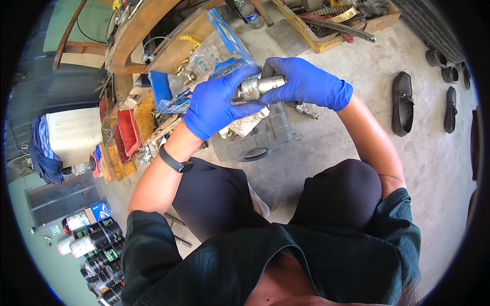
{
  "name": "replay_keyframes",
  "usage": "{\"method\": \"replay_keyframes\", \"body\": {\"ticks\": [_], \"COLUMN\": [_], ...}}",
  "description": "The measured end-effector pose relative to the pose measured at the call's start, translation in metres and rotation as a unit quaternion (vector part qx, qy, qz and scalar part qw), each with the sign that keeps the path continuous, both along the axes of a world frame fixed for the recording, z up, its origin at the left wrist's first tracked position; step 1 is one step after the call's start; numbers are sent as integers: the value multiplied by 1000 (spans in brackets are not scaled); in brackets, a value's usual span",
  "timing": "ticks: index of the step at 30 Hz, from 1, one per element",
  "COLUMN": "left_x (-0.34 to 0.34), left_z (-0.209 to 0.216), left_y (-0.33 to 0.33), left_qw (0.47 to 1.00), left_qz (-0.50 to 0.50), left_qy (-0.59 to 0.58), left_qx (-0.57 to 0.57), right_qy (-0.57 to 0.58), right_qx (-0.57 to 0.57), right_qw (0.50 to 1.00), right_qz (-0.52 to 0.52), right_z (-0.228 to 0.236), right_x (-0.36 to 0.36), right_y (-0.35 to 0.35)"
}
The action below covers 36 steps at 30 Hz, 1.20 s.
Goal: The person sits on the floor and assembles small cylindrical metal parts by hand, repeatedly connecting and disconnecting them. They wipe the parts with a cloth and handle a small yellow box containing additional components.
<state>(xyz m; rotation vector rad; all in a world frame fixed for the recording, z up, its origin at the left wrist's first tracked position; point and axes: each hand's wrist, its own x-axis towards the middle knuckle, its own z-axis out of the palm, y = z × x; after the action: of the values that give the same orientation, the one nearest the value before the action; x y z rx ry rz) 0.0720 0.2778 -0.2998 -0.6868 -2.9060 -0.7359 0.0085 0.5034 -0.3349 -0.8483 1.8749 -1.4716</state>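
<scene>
Scuffed, silvery, stepped metal cylinder [259, 87]

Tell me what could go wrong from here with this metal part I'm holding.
The metal part, held up between your gloved left hand and right hand, might slip and drop onto the things beneath, perhaps the grey case. The loose metal fitting beside that case could get knocked or roll away.
</scene>
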Motion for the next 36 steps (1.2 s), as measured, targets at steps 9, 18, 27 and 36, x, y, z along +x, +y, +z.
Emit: {"method": "replay_keyframes", "body": {"ticks": [9, 18, 27, 36], "left_x": [1, 1, -19, -27], "left_z": [-3, -27, -14, 9], "left_y": [8, -4, 10, -27], "left_qw": [998, 941, 656, 635], "left_qz": [52, 182, 148, 88], "left_qy": [-4, -155, -336, -348], "left_qx": [-43, 240, 660, 684], "right_qy": [19, -169, -29, -126], "right_qx": [-71, -146, -207, -162], "right_qw": [987, 963, 958, 974], "right_qz": [-145, -151, -197, -93], "right_z": [-15, -11, -29, 2], "right_x": [2, -13, 15, -8], "right_y": [-16, -17, -60, -7]}}
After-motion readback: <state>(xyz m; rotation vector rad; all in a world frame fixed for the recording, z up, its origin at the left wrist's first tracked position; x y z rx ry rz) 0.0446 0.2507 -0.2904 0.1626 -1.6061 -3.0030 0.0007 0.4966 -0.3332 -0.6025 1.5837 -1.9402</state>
